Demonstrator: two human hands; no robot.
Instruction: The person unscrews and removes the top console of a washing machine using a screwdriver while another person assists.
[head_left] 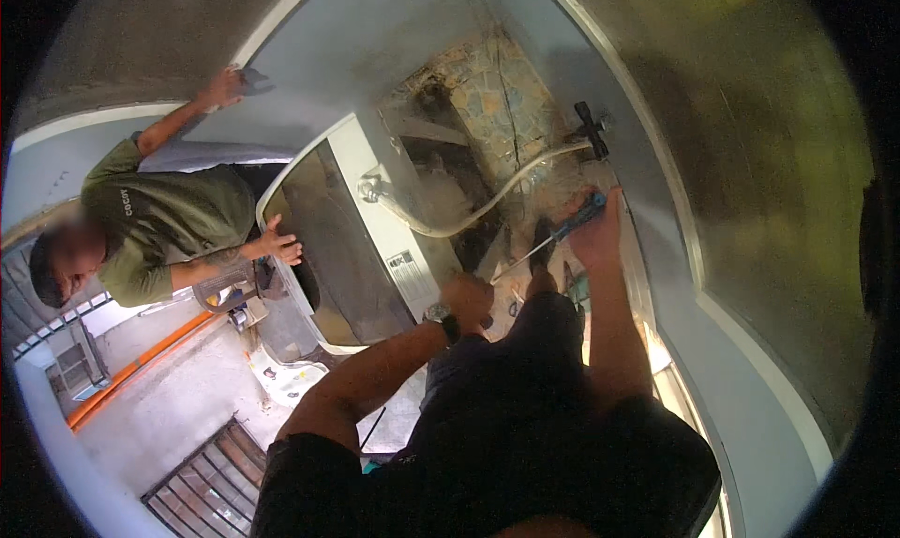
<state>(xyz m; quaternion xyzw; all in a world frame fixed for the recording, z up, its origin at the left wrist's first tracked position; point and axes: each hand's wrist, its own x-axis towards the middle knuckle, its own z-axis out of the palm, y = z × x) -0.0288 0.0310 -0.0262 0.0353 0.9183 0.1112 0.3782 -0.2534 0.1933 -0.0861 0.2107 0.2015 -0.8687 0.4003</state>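
Note:
My right hand (598, 227) is closed on the blue-and-black handle of a screwdriver (565, 225), whose long metal shaft points down-left toward my left hand (469, 299). A watch sits on my left wrist. The fingers of that hand are curled near the shaft's tip; what they hold, if anything, I cannot make out. To the left stands a white appliance (406, 267) with a dark top panel and a label. A pale hose (471, 219) runs from its fitting across to a black tap-like fitting (594, 128) on the right wall.
A co-worker in an olive shirt (169, 201) leans at the left, one hand on the wall, the other at the appliance. Walls (670, 257) close in on the right. An orange pipe (141, 367) and a metal grating (202, 477) are lower left. A tiled patch (492, 88) is ahead.

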